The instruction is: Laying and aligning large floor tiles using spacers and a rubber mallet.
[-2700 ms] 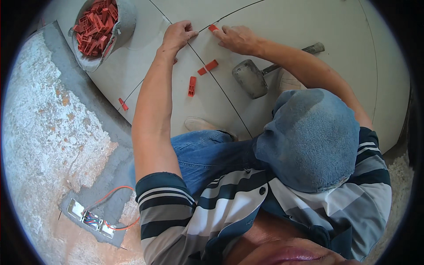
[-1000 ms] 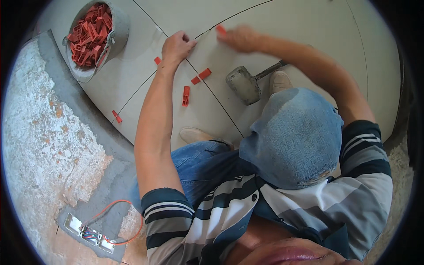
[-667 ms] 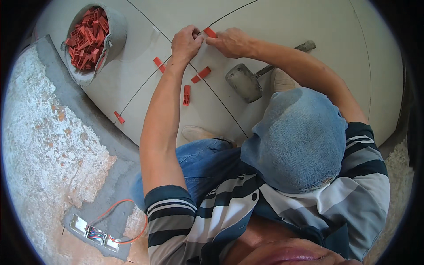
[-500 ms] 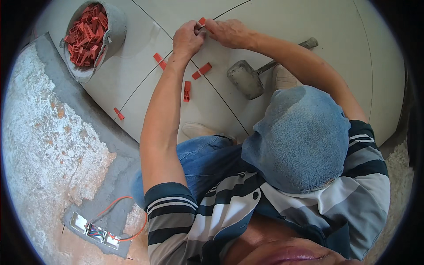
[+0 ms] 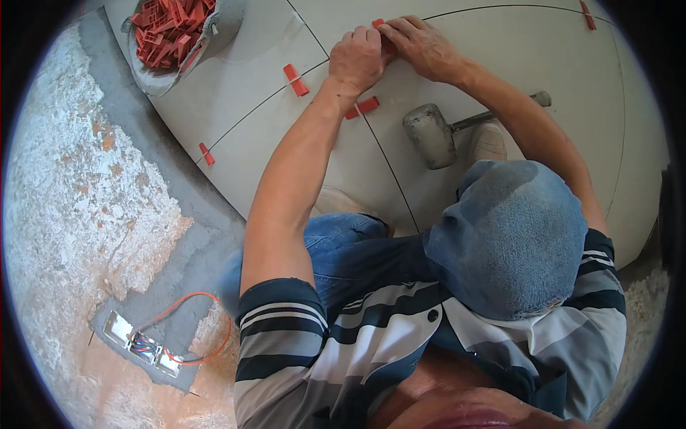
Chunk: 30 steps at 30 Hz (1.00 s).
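Observation:
Both hands meet over a tile joint at the top of the view. A red plastic tile-levelling wedge (image 5: 386, 43) sits between them, mostly covered by fingers. My left hand (image 5: 356, 61) is curled closed against its near left side. My right hand (image 5: 427, 51) closes on it from the right, fingers bent over its far end. Along the joints lie more red wedges: one wedge (image 5: 295, 80) left of my left hand, a second wedge (image 5: 363, 108) just below it, partly behind the wrist, and a third wedge (image 5: 206, 153) further left.
A cement-stained bucket (image 5: 227, 25) full of red wedges stands at upper left. A rubber mallet (image 5: 431, 137) lies right of the hands, beside my shoe (image 5: 489, 141). Another wedge (image 5: 587, 16) lies at far upper right. Orange cable and wiring boxes (image 5: 143, 344) sit at lower left.
The view has shifted, so bucket, wedges and mallet appear further right. Both hands remain together at the wedge, the right fingers more bent over it. The loose wedge near my left forearm is now hidden.

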Motion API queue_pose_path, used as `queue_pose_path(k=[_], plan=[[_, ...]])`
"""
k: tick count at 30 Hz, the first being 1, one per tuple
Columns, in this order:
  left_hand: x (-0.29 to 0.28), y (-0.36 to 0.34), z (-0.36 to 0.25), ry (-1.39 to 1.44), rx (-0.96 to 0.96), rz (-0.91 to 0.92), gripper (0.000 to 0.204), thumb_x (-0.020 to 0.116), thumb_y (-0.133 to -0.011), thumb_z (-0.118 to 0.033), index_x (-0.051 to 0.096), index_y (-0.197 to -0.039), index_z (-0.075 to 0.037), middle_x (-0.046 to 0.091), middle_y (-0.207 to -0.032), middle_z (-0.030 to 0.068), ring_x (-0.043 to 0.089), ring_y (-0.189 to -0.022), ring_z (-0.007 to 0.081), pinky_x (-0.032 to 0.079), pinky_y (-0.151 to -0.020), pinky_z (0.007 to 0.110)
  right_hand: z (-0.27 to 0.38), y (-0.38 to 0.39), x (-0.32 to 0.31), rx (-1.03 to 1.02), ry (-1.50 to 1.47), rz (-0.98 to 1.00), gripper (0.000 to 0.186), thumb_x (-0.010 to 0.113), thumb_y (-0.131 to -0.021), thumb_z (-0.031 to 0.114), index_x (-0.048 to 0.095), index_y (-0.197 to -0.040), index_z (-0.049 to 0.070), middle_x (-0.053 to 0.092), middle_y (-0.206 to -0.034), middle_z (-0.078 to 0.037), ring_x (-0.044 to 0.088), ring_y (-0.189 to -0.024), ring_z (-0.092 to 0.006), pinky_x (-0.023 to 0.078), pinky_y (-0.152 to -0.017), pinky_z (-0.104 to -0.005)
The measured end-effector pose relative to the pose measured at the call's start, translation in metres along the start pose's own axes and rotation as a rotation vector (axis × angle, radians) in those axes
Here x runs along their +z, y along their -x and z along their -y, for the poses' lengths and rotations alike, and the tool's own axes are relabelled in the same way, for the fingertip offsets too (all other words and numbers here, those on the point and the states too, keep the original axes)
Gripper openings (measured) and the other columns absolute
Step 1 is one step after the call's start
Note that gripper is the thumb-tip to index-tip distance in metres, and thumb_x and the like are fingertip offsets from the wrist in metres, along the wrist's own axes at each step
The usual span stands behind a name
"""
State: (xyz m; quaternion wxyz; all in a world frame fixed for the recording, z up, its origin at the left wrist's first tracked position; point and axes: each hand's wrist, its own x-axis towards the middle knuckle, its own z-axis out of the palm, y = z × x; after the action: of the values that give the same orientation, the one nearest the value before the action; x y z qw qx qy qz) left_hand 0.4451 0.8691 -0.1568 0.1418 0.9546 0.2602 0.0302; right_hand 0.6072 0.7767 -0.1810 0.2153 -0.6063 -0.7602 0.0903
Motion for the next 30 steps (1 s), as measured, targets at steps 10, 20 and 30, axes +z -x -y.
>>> queue_pose_path(k=[10,20,30], plan=[[0.003,-0.017,0.014,0.063,0.075,-0.02,0.027,0.071,-0.075,-0.031,0.06,-0.087,-0.009,0.065,-0.083,0.0086,0.065,-0.071,0.0281,0.052,-0.06,0.041,-0.003,-0.013,-0.013,-0.013,0.041,-0.083,0.031,0.055,-0.088,0.015,0.053,-0.115,0.001,0.062,-0.103,-0.014,0.059,-0.094,-0.0301,0.049,-0.08,-0.0392],[-0.059,-0.033,0.004,0.01,0.114,0.082,0.029,0.063,-0.083,-0.036,0.061,-0.095,-0.01,0.066,-0.092,0.0124,0.064,-0.086,0.0326,0.052,-0.076,0.043,-0.003,0.008,-0.009,0.116,-0.103,0.061,0.039,0.062,-0.081,0.011,0.051,-0.118,0.005,0.056,-0.113,-0.013,0.053,-0.107,-0.0324,0.046,-0.091,-0.0398],[-0.189,-0.034,0.231,-0.338,-0.685,-0.188,0.038,0.057,-0.083,-0.038,0.065,-0.101,-0.006,0.066,-0.1,0.0189,0.063,-0.095,0.0357,0.051,-0.081,0.045,0.025,0.059,-0.04,0.419,-0.239,0.008,0.025,0.061,-0.083,0.01,0.054,-0.105,0.005,0.055,-0.111,-0.015,0.055,-0.102,-0.0362,0.048,-0.084,-0.0433]])
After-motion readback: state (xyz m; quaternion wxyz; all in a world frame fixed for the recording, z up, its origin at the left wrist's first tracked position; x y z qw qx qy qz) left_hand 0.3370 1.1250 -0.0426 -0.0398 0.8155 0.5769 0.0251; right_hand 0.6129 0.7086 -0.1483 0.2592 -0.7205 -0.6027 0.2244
